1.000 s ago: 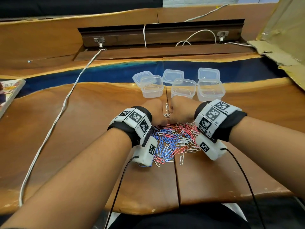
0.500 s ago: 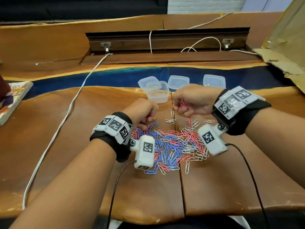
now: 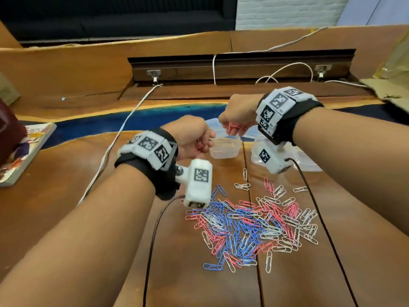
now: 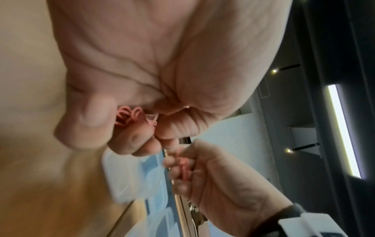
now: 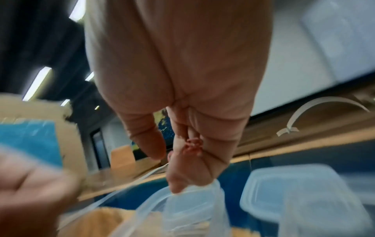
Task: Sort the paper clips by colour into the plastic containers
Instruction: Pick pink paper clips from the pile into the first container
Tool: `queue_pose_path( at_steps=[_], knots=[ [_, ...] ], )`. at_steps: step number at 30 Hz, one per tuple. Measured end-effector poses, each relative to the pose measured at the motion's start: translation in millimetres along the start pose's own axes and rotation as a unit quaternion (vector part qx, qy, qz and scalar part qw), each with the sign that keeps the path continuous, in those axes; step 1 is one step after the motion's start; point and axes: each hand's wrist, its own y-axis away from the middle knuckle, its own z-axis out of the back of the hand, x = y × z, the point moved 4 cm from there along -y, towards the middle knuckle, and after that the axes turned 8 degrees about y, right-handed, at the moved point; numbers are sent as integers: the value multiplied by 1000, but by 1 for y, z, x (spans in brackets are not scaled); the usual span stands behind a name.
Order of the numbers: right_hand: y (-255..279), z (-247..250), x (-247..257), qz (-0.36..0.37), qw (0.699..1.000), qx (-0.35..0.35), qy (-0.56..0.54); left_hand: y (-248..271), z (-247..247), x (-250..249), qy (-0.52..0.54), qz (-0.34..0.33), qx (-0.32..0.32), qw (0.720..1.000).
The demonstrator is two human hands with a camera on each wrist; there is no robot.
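Observation:
A pile of red, blue and white paper clips [image 3: 252,227] lies on the wooden table. My left hand [image 3: 199,142] is raised left of a clear plastic container [image 3: 224,148] and grips a bunch of red clips [image 4: 134,117]. Above that container's far rim, my right hand [image 3: 234,120] holds more red clips [image 3: 234,126], which also show between its fingers [image 5: 192,145]. More clear containers [image 3: 307,159] stand behind the right wrist, partly hidden.
A white cable [image 3: 115,140] runs across the table on the left. A book [image 3: 24,151] lies at the left edge. Torn cardboard [image 3: 389,89] is at the far right. A recessed cable tray [image 3: 241,67] sits behind the blue resin strip [image 3: 137,118].
Both hands lifted off the pile with red clips and moved away from me toward the containers. The right hand went farther and higher. The camera view tilted down toward the pile.

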Motion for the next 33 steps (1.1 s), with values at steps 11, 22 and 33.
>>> queue_pose_path(
  at_steps=[11,22,33],
  knots=[
    [44,25,-23,78,995,-49,41,-53,-17,-41,-286,-33,-65,955],
    [86,1,-68,80,983,12,167,-29,-41,-32,-430,-146,-35,890],
    [96,-48,-86,42,949,-55,308,12,-74,43,-522,-205,82,824]
  ],
)
